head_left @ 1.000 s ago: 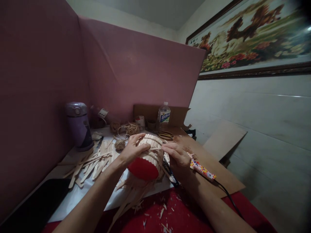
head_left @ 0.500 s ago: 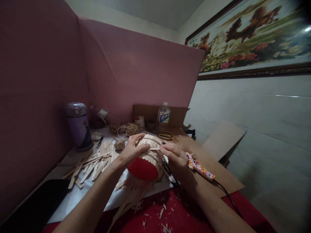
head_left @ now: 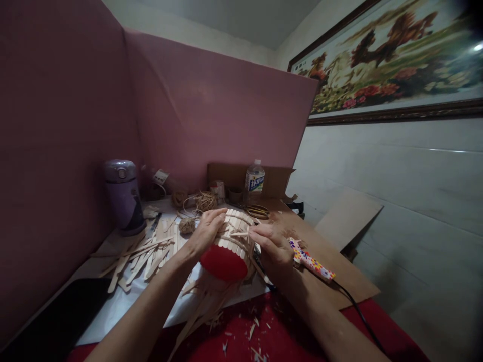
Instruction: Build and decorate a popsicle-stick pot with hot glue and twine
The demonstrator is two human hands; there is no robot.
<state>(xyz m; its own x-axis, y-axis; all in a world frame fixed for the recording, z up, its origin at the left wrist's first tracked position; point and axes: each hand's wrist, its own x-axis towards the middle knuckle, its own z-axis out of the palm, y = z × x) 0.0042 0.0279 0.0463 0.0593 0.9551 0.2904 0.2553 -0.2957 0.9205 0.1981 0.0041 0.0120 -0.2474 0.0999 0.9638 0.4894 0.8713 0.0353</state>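
Observation:
A round piece covered in wooden sticks, with a red end facing me, lies tilted on the table. Cord bands cross its sticks. My left hand rests on its left side, fingers wrapped over the sticks. My right hand pinches a short thin wooden strip between thumb and fingers, over the top of the piece. Just right of that hand lies a flower-patterned glue gun with a black cable.
Loose wooden sticks spread at the left beside a purple flask. Twine balls, scissors and a clear bottle stand or lie behind. Wood scraps litter the red cloth.
My left thumb has drawn back from the strip toward the left side of the piece. The strip in my right hand now tilts slightly.

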